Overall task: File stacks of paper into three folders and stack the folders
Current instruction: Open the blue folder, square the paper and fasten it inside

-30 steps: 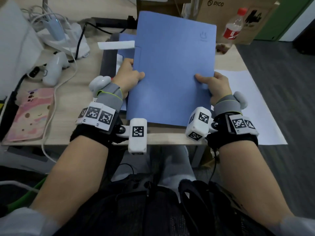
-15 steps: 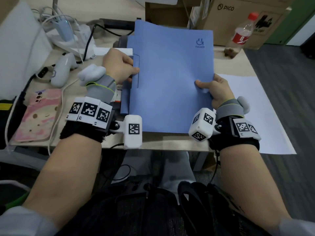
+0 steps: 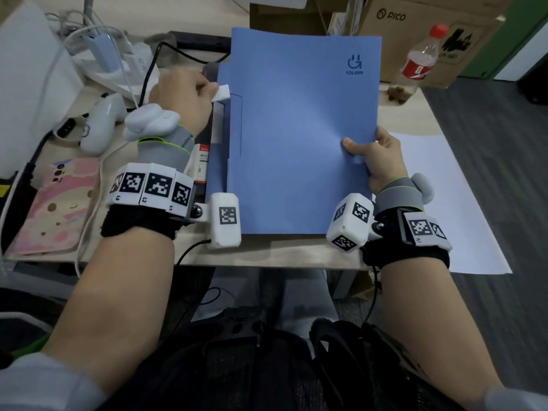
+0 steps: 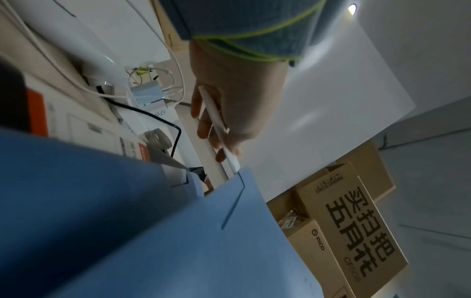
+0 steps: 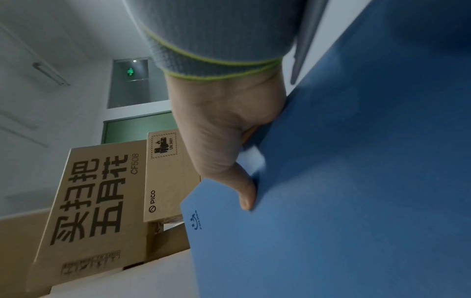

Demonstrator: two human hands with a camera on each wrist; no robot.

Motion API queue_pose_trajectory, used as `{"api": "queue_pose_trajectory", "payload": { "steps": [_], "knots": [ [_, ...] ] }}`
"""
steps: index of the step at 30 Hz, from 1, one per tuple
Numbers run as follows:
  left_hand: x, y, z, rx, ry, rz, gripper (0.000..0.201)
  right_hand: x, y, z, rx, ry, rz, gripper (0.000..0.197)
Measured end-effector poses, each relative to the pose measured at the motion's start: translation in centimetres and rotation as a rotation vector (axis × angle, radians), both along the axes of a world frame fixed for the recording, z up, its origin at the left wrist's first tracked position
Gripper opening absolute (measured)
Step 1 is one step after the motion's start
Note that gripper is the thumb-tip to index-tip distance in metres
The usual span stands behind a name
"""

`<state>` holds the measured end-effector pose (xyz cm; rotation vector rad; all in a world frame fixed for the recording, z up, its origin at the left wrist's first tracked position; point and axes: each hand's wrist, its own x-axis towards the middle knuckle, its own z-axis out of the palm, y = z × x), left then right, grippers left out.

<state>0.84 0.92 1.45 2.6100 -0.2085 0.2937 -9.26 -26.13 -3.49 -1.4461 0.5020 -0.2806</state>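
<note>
A blue folder (image 3: 296,129) with a logo lies tilted over the desk. My right hand (image 3: 379,155) grips its right edge, thumb on top; the right wrist view shows the same grip, right hand (image 5: 224,141) on the folder (image 5: 356,181). Under it, a second blue folder (image 3: 234,123) with a pocket slit shows at the left. My left hand (image 3: 184,96) is off the folder, beside its left edge, and pinches the end of a thin white stack of paper (image 3: 221,92). In the left wrist view the left hand (image 4: 237,104) curls round that paper (image 4: 216,129), above the folder (image 4: 127,221).
A cola bottle (image 3: 421,60) and cardboard boxes (image 3: 415,19) stand at the back right. A white controller (image 3: 102,123), cables (image 3: 148,72) and a pink notebook (image 3: 56,203) crowd the left. A large white sheet (image 3: 444,203) overhangs the desk's right side.
My left hand let go of the folder's left edge, moved up to the white paper and took hold of its end. The right hand kept its grip on the folder.
</note>
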Motion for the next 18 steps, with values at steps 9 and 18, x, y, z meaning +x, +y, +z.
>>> {"api": "queue_pose_trajectory", "payload": {
  "steps": [9, 18],
  "knots": [
    [0.9, -0.2, 1.0, -0.217, 0.223, 0.071, 0.029, 0.5, -0.7, 0.7, -0.093, -0.011, -0.009, 0.029],
    [0.6, -1.2, -0.5, -0.520, 0.422, 0.098, 0.021, 0.3, -0.1, 0.3, -0.020, 0.002, 0.002, 0.028]
  ]
}}
